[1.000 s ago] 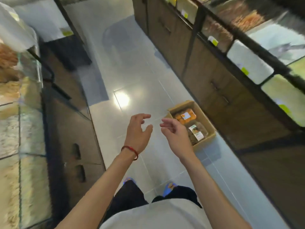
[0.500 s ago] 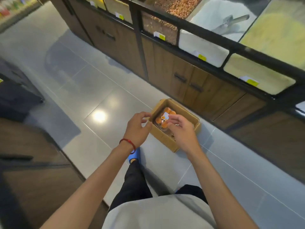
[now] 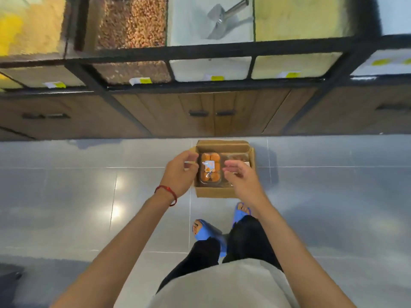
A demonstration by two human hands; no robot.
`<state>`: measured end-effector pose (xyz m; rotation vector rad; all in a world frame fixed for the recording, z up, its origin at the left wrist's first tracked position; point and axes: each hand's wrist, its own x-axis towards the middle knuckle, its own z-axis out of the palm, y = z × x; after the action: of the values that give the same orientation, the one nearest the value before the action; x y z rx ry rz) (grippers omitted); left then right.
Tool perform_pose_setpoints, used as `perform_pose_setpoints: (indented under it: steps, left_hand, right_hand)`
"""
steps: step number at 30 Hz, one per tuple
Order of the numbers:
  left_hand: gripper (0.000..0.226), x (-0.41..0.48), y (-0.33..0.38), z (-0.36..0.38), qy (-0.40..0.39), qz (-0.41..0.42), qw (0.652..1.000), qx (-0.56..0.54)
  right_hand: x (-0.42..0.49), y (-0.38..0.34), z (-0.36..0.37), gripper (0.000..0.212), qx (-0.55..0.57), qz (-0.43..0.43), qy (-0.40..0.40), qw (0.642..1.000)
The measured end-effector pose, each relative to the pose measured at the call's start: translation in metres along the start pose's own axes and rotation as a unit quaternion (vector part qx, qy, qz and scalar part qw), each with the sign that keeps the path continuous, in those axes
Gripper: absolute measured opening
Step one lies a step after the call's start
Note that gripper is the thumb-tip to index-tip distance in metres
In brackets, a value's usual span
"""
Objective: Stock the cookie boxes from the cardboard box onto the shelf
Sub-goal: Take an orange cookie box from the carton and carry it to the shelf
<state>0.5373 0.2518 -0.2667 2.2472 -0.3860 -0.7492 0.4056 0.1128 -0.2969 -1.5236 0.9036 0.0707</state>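
Cookie box [image 3: 210, 167] sitting in cardboard box's [image 3: 213, 192] left half, untouched
Hovering left hand [image 3: 181, 172] and right hand [image 3: 241, 176] above cardboard box, loosely curled, gripping nothing; best pinching its long sides, lifting level.

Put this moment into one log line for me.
cardboard box: on floor, two cookie boxes inside | left hand: above it, open, empty | right hand: above it, open, empty

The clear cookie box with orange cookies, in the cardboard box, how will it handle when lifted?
Probably light: the cookie box looks like thin clear plastic holding small cookies. Its glossy walls may flex or slip. It sits close beside another pack in the cardboard box, so it may drag coming out.
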Motion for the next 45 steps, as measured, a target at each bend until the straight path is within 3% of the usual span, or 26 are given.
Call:
perform_pose_setpoints:
  steps: [3,11,16,22,28,32,37,45]
  left_hand:
    - [0.025,0.034,0.009,0.003,-0.042,0.020,0.999,0.017]
    - [0.023,0.108,0.018,0.023,-0.118,0.029,0.991,0.049]
    - [0.021,0.152,0.014,0.026,-0.188,0.026,0.980,0.062]
    - [0.016,0.219,-0.008,0.020,-0.292,0.065,0.946,0.126]
    - [0.023,0.273,-0.035,0.015,-0.404,0.150,0.870,0.239]
    - [0.026,0.300,-0.060,0.036,-0.420,0.150,0.846,0.291]
    - [0.026,0.328,-0.119,0.084,-0.427,0.127,0.821,0.358]
    - [0.035,0.396,-0.239,0.184,-0.439,0.115,0.790,0.411]
  right_hand:
    - [0.019,-0.001,0.000,0.022,0.062,0.013,0.056,0.996]
    - [0.065,-0.007,-0.018,0.029,0.078,0.072,0.097,0.990]
    - [0.087,-0.001,-0.009,0.025,0.123,0.119,0.169,0.971]
    - [0.125,0.022,0.050,0.022,0.213,0.190,0.280,0.916]
    - [0.150,0.039,0.119,0.026,0.324,0.252,0.381,0.828]
    - [0.165,0.057,0.155,0.023,0.387,0.275,0.403,0.783]
    - [0.198,0.112,0.194,0.023,0.426,0.291,0.404,0.755]
    - [0.287,0.240,0.246,0.042,0.455,0.301,0.397,0.738]
